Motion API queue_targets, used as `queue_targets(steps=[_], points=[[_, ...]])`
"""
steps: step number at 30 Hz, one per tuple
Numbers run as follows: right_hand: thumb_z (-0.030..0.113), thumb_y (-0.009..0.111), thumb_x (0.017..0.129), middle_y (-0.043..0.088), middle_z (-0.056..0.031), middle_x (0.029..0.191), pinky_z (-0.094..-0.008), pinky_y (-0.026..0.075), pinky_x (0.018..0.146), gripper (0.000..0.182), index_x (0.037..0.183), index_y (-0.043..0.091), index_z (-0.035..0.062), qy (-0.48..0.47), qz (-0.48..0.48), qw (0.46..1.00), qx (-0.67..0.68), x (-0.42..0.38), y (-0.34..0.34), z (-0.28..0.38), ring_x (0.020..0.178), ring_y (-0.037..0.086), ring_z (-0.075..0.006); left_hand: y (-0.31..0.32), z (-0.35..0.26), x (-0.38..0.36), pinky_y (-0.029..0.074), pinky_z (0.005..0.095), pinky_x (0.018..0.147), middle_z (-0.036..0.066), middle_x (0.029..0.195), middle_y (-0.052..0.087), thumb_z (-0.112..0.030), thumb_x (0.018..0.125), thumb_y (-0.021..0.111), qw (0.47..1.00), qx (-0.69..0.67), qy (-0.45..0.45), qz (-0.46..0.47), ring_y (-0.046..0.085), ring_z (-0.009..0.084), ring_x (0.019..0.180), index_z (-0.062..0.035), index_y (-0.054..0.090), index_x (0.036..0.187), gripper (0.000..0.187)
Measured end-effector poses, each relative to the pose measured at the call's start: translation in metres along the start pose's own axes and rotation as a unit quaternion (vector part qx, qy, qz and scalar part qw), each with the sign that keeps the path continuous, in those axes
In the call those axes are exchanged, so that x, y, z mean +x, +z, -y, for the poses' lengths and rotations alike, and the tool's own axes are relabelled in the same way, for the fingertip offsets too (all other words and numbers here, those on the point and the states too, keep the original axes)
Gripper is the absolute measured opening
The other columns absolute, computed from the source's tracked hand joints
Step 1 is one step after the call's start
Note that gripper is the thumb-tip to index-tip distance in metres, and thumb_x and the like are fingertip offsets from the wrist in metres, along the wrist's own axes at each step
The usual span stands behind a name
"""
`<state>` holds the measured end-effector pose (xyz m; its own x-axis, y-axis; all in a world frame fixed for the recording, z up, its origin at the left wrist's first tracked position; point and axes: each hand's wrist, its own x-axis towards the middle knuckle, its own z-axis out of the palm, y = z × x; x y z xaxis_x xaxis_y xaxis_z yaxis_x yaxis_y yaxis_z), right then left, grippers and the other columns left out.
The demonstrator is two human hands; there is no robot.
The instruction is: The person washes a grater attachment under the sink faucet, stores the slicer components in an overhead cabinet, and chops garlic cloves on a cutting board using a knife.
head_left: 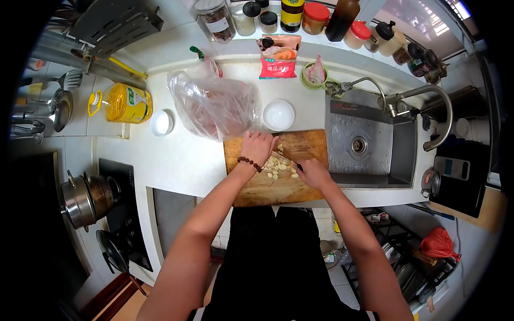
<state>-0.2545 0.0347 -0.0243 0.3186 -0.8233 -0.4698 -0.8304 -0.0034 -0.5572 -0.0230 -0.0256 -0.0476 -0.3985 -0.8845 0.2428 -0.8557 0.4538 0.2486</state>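
Note:
A wooden cutting board (pixel 251 190) lies on the counter in front of me. Pale slices that look like garlic (pixel 275 167) are scattered over its middle, and a few pieces sit higher up by my left fingertips. My right hand (pixel 314 173) is closed around the black handle of a knife (pixel 289 160), whose thin blade points left toward my other hand. My left hand (pixel 257 147), with a beaded bracelet on the wrist, presses on the board with curled fingers; what lies under them is hidden.
Behind the board stand a white bowl (pixel 278 115) and a clear plastic bag (pixel 214 109) with pinkish contents. The steel sink (pixel 369 142) is on the right. An oil jug (pixel 128 103), small white dish (pixel 161 123) and stove pots (pixel 80 202) are leftward. Jars line the back ledge.

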Motion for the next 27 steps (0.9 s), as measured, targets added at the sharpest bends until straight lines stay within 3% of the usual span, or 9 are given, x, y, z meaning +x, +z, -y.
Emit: queue_targets(steps=[6, 10, 21, 27], points=[[0.022, 0.063, 0.095, 0.071, -0.0246, 0.09, -0.0541, 0.054, 0.08, 0.021, 0.103, 0.073, 0.0059, 0.039, 0.02, 0.999, 0.009, 0.001, 0.002, 0.0, 0.088, 0.067, -0.0464, 0.007, 0.002, -0.001, 0.039, 0.0411, 0.079, 0.007, 0.071, 0.065, -0.029, 0.101, 0.062, 1.0, -0.011, 0.009, -0.01, 0.059, 0.0249, 0.076, -0.0102, 0.067, 0.074, 0.033], [0.025, 0.062, 0.097, 0.07, -0.025, 0.083, -0.0539, 0.053, 0.076, 0.025, 0.101, 0.073, 0.0037, -0.004, -0.008, 1.0, 0.027, -0.008, -0.003, 0.007, 0.084, 0.066, -0.047, -0.015, -0.002, 0.001, 0.038, 0.0407, 0.079, 0.006, 0.07, 0.064, -0.028, 0.1, 0.062, 1.0, -0.007, -0.003, -0.009, 0.058, 0.0247, 0.076, -0.0111, 0.065, 0.074, 0.032], [0.022, 0.064, 0.094, 0.071, -0.0271, 0.092, -0.0553, 0.054, 0.083, 0.024, 0.109, 0.073, 0.0063, 0.009, 0.006, 1.0, -0.012, -0.006, 0.017, 0.0, 0.088, 0.068, -0.0473, 0.005, 0.0, -0.017, 0.039, 0.0399, 0.077, 0.005, 0.071, 0.064, -0.025, 0.099, 0.064, 0.999, -0.009, 0.013, -0.042, 0.058, 0.0237, 0.076, -0.0102, 0.065, 0.074, 0.029], [0.022, 0.064, 0.094, 0.071, -0.0273, 0.094, -0.0545, 0.054, 0.083, 0.024, 0.112, 0.074, 0.0088, 0.028, 0.01, 0.999, 0.019, -0.012, -0.001, 0.015, 0.09, 0.068, -0.0472, -0.022, -0.002, -0.006, 0.039, 0.0402, 0.077, 0.005, 0.071, 0.064, -0.025, 0.099, 0.064, 0.999, -0.01, 0.012, -0.033, 0.058, 0.0238, 0.076, -0.0103, 0.065, 0.073, 0.03]])
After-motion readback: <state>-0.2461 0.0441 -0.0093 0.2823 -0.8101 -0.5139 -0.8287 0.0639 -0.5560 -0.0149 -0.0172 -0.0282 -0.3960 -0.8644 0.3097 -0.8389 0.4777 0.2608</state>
